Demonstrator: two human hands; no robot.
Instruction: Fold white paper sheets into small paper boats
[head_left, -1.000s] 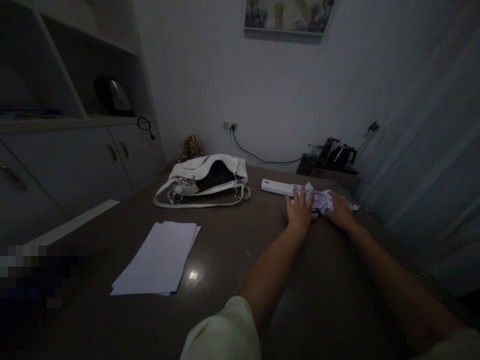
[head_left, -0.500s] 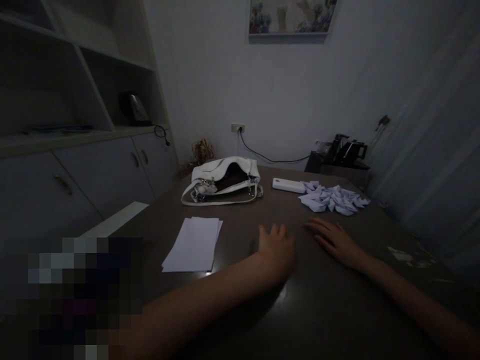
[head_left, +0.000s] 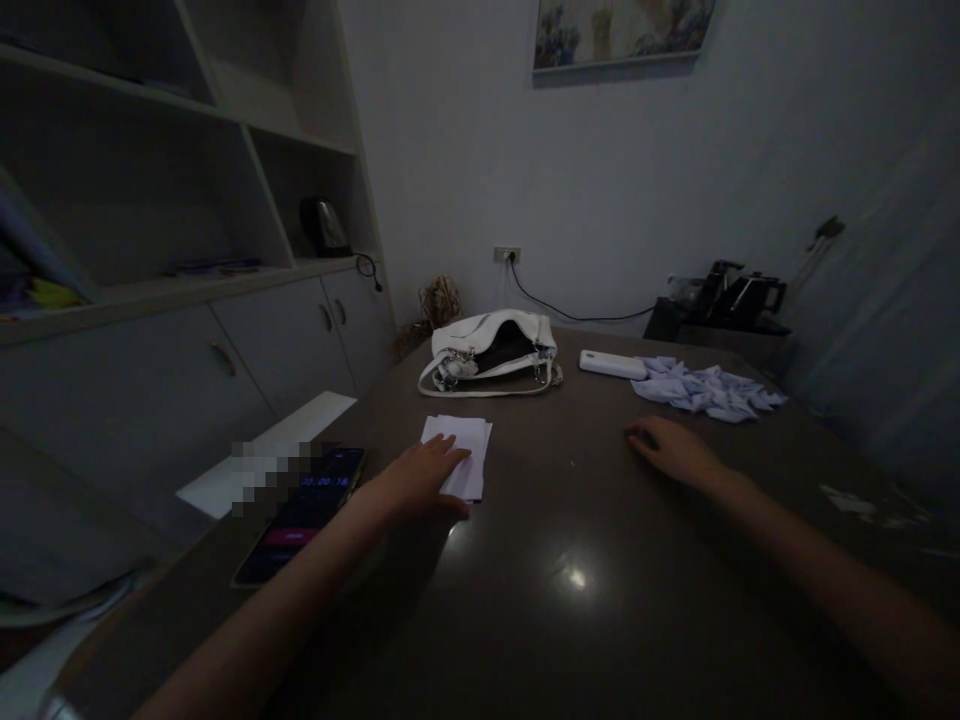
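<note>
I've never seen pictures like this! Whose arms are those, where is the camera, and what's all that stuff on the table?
There is no robot here, just a person with two bare hands. The camera is worn on their head, so you see roughly what they see, looking forward and down.

The left hand is spread over some white paper sheets. The right hand is off to the other side, loosely curled, and I can't see anything in it.

On the brown table there is also a phone with lit numbers, near the left forearm. Farther back are a white bag, a long white object I can't name for sure, and a pile of folded paper pieces.
</note>
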